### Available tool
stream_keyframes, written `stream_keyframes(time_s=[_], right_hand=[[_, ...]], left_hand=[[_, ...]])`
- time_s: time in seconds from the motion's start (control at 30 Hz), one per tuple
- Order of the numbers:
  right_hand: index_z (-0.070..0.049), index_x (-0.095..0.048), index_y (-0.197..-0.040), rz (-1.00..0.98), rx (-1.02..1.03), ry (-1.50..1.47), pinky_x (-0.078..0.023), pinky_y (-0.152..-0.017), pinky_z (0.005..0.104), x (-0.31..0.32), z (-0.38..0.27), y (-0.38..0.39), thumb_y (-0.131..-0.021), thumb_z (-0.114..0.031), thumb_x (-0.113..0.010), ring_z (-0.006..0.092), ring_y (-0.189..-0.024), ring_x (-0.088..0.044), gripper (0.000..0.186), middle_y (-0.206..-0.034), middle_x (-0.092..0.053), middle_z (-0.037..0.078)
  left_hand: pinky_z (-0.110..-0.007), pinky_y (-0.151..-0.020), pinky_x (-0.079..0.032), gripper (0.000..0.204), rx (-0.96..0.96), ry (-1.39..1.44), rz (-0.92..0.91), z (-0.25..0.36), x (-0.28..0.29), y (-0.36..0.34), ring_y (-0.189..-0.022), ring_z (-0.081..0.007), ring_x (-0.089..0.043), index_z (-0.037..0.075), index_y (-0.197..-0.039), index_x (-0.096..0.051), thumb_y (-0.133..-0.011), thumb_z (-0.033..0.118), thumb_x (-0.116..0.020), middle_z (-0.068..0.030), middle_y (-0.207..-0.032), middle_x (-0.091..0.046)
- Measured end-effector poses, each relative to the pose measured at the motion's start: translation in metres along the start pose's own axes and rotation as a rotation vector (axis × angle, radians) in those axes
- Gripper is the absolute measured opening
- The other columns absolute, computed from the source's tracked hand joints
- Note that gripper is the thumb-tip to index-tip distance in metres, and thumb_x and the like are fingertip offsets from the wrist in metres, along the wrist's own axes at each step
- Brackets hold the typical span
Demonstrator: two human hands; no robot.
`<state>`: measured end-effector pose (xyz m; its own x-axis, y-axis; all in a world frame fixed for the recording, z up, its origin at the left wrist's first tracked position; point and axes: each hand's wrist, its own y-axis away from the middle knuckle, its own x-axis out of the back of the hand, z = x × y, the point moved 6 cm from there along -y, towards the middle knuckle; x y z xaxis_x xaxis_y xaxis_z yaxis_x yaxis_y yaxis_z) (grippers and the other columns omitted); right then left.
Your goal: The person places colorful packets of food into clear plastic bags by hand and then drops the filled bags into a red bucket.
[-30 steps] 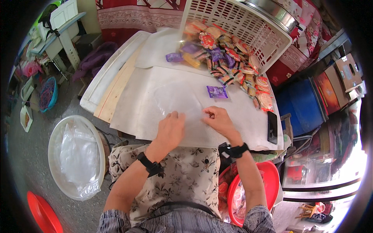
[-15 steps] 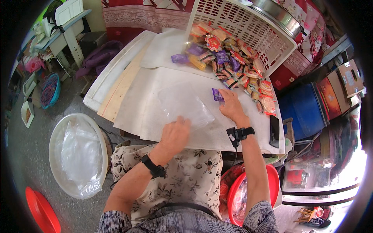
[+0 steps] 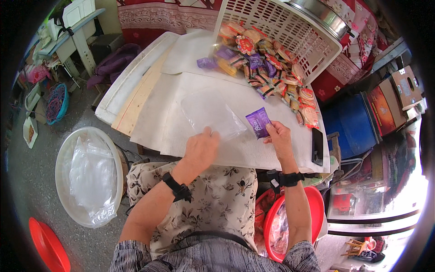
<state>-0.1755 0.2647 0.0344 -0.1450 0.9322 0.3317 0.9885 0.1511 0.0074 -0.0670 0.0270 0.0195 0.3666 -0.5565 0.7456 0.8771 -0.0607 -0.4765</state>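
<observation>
A purple snack packet [image 3: 257, 122] is pinched between the thumb and fingers of my right hand [image 3: 280, 139], raised over the right part of the white-covered table. My left hand [image 3: 201, 148], slightly blurred, has its fingers curled together at the near edge of a clear plastic bag [image 3: 206, 109]. The bag lies flat on the table, and its grip point is partly hidden by my fingers. Beyond my hands, a heap of wrapped snacks [image 3: 267, 75] in orange, red and purple spills from a tipped white plastic basket [image 3: 319, 59].
A dark phone [image 3: 317, 146] lies at the table's right edge. To the left, a white round tub [image 3: 60, 181] holds more clear bags. A red basin [image 3: 317, 204] with packets stands below on the right. A blue barrel [image 3: 351, 127] is beside the table.
My right hand has lifted the purple packet off the table beside the heap and drawn it back toward me, turning it upright. My left hand stays at the bag, shifting slightly.
</observation>
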Motion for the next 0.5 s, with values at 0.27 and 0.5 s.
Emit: stream_keyframes(time_s=[0.27, 0.5], right_hand=[[0.0, -0.066, -0.099, -0.167, -0.131, -0.147, -0.044, -0.047, 0.0178, -0.039, -0.007, 0.057, -0.092, -0.021, -0.063, 0.0042, -0.054, -0.054, 0.022, -0.072, -0.062, -0.001], [-0.002, -0.065, -0.092, -0.152, -0.186, -0.123, -0.038, -0.044, 0.0171, -0.061, -0.001, 0.061, -0.09, -0.023, -0.067, 0.0019, -0.051, -0.052, 0.021, -0.065, -0.057, -0.003]], left_hand=[[-0.046, -0.054, -0.048, 0.006, -0.042, 0.042, 0.097, 0.001, -0.002, 0.003, -0.062, -0.0383, -0.058, 0.002, -0.078, -0.052, -0.079, 0.002, -0.058, -0.0161, -0.076, -0.054], [-0.045, -0.062, -0.049, 0.009, 0.034, -0.021, -0.075, 0.003, -0.003, 0.001, -0.072, -0.0366, -0.062, 0.001, -0.086, -0.053, -0.077, 0.001, -0.055, -0.0177, -0.081, -0.057]])
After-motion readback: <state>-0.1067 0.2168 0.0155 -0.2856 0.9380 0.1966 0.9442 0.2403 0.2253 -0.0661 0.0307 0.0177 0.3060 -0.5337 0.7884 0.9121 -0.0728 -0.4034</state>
